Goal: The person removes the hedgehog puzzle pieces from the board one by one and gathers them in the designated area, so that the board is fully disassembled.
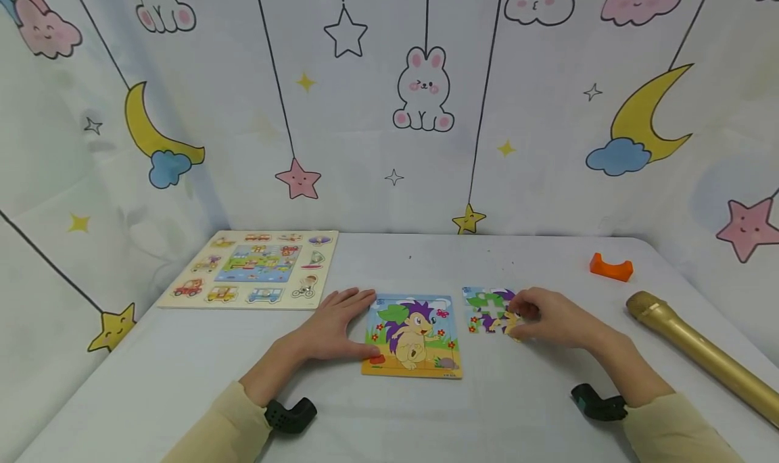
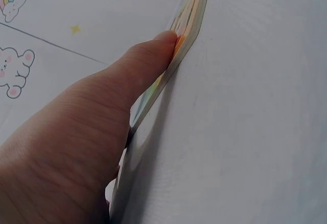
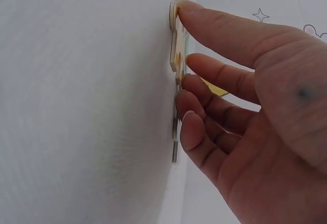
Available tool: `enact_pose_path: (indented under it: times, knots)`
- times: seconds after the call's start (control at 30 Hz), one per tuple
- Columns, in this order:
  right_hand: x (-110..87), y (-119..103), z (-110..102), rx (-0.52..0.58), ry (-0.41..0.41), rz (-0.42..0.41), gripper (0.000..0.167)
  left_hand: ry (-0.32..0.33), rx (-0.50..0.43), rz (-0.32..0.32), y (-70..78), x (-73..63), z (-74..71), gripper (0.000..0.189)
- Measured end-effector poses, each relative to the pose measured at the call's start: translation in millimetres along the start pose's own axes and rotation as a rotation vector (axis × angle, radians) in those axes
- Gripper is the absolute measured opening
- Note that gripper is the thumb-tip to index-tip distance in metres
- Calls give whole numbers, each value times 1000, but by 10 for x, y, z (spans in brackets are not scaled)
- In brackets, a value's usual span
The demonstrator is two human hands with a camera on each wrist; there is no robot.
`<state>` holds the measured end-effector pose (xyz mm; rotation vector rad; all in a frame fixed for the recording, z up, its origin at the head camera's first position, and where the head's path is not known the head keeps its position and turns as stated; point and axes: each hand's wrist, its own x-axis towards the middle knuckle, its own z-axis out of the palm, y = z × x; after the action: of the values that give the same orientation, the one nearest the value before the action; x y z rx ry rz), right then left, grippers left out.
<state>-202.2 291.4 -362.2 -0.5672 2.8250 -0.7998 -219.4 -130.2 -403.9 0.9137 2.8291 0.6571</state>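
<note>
A person in pale yellow sleeves works with both bare hands on a white worktop (image 1: 487,416). The landmark is a square hedgehog board (image 1: 416,341), its colourful picture showing a purple-spined hedgehog among flowers.

The left hand (image 1: 331,324) lies along the board's left side, its grip spread: fingers reach past the upper left corner, and the thumb presses on the lower left. Just right of the board, apart from it, lie partly joined puzzle pieces (image 1: 487,324) with matching purple, green and blue parts and a white gap among them. At their right edge the right hand (image 1: 556,320) is bent over; its grip appears to pinch a pale yellow piece (image 3: 176,45) between thumb and forefinger. Whether that piece is lifted or flat, I cannot tell.

The step in hand looks like joining pieces beside the board, using its picture as a guide. The next move seems to call for lining up the tabs, then pressing the piece flat without disturbing its neighbours.

Left of and behind the board is a larger vehicle puzzle (image 1: 293,303). Well to its right are a gold microphone (image 1: 700,349) and, farther back, an orange arched block (image 1: 610,270).
</note>
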Motion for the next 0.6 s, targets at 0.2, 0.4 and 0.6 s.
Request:
enact_pose_path:
  times: [0.2, 0.4, 0.6]
  knots:
    - [-30, -70, -59, 38, 20, -17, 42, 2, -5, 10, 7, 3, -4, 100]
    - [44, -194, -45, 119, 21, -93, 44, 2, -4, 17, 10, 0, -3, 100]
    - [257, -465, 86, 185, -40, -118, 43, 5, -8, 13, -2, -9, 0, 99]
